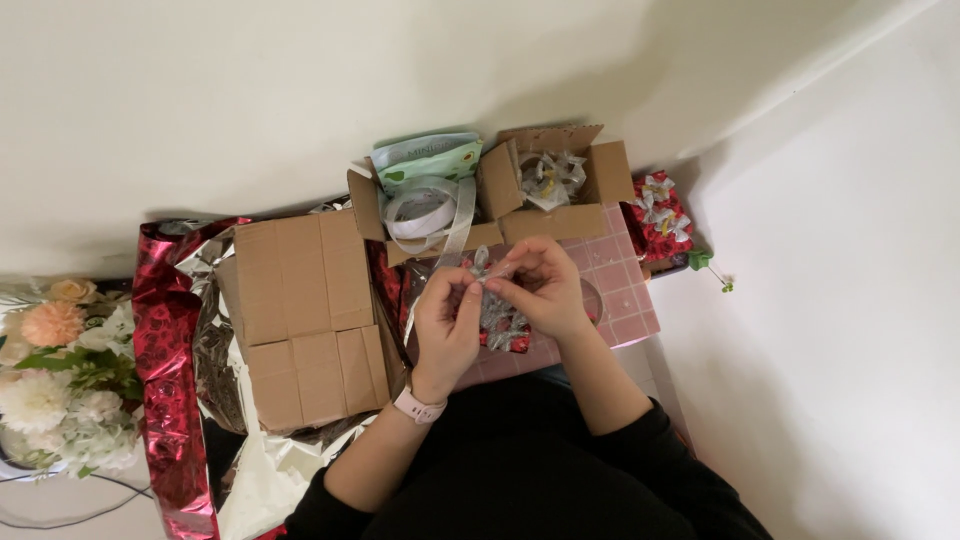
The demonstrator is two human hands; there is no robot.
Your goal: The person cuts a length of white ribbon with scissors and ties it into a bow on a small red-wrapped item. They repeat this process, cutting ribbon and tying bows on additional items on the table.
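We see the red foil wrapping paper (165, 370) spread flat under a cardboard box (305, 320), likely as a work surface. Beyond, an open carton (500, 190) keeps ribbon spools within reach. Our left hand (445, 330) and right hand (540, 285) pinch a silver ribbon (482, 265) between fingertips, raised above a small red parcel (505, 330).

You are looking down on a plain off-white floor (300, 90) that fills most of the view, evenly lit, with soft shadows thrown behind the clutter. To your right a white wall (860, 300) rises, its base running diagonally from the upper right corner. At your far left a bunch of artificial flowers (55, 370) in peach, cream and white lies at the edge, and a thin dark cable (60, 520) curves beneath it.
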